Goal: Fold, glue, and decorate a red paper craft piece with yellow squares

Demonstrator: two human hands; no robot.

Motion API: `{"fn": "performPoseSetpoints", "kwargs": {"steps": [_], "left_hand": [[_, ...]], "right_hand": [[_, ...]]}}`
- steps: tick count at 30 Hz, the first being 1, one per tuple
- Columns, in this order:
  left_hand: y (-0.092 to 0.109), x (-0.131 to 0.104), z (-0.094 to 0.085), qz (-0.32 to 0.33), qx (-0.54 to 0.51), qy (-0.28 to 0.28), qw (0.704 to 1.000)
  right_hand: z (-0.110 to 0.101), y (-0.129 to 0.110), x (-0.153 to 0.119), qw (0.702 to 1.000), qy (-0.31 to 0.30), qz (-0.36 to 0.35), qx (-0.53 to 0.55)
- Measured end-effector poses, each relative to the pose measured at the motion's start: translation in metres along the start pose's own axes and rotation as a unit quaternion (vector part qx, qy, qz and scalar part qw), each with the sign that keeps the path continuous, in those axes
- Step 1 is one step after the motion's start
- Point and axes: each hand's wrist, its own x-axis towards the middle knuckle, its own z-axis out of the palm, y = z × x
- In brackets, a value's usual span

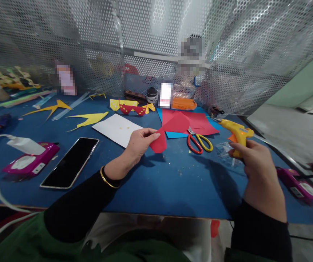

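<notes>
Blue tabletop (178, 193) fronts a perforated silvery screen (151, 43). Left to right: a magenta-and-white power strip (32, 160) and a black-screened smartphone (70, 162) lie flat; the left hand (138, 145) pinches a red, round-lobed paper cutout (158, 142) above the surface; red-and-yellow-handled scissors (195, 143) lie beyond; the right hand (257, 160) grips a yellow plastic glue gun (238, 133), nozzle pointing left.

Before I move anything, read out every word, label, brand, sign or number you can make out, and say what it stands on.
No text can be read.
Yellow glue gun: small marking on its side, too blurred to read.
Lit screen: pixelated, nothing legible.
</notes>
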Motion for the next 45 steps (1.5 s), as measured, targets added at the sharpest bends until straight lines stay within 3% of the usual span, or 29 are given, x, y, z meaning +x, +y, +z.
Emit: {"fn": "performPoseSetpoints", "kwargs": {"steps": [5, 11, 12, 16, 18, 20, 24, 27, 31, 37, 45], "left_hand": [[0.001, -0.001, 0.0, -0.001, -0.006, 0.005, 1.0], [0.003, -0.001, 0.0, -0.019, -0.033, 0.007, 0.999], [0.003, -0.002, 0.0, -0.024, -0.041, 0.008, 0.999], [0.007, -0.003, 0.001, -0.04, -0.076, 0.011, 0.996], [0.008, -0.003, 0.001, -0.051, -0.092, 0.014, 0.994], [0.008, -0.002, 0.0, -0.06, -0.105, 0.019, 0.993], [0.009, 0.0, -0.001, -0.079, -0.125, 0.034, 0.988], [0.013, -0.001, -0.002, -0.094, -0.141, 0.039, 0.985], [0.021, -0.005, -0.004, -0.098, -0.135, 0.03, 0.985], [0.022, -0.009, -0.003, -0.109, -0.069, 0.02, 0.991], [0.023, -0.01, -0.005, -0.145, -0.026, -0.039, 0.988]], "right_hand": [[0.036, -0.015, -0.022, 0.992, -0.037, 0.053, 0.106], [0.057, -0.038, -0.063, 0.976, -0.017, -0.007, 0.219], [0.058, -0.044, -0.071, 0.97, -0.038, 0.004, 0.241], [0.064, -0.066, -0.102, 0.925, -0.218, 0.115, 0.289], [0.07, -0.077, -0.109, 0.914, -0.254, 0.104, 0.3], [0.077, -0.087, -0.106, 0.922, -0.246, 0.038, 0.298], [0.094, -0.102, -0.076, 0.945, -0.142, -0.084, 0.282], [0.107, -0.1, -0.049, 0.949, -0.123, -0.055, 0.286], [0.119, -0.079, -0.033, 0.943, -0.174, -0.021, 0.284], [0.129, -0.053, -0.036, 0.945, -0.156, 0.036, 0.286], [0.137, -0.052, -0.049, 0.954, -0.174, 0.052, 0.237]]}}
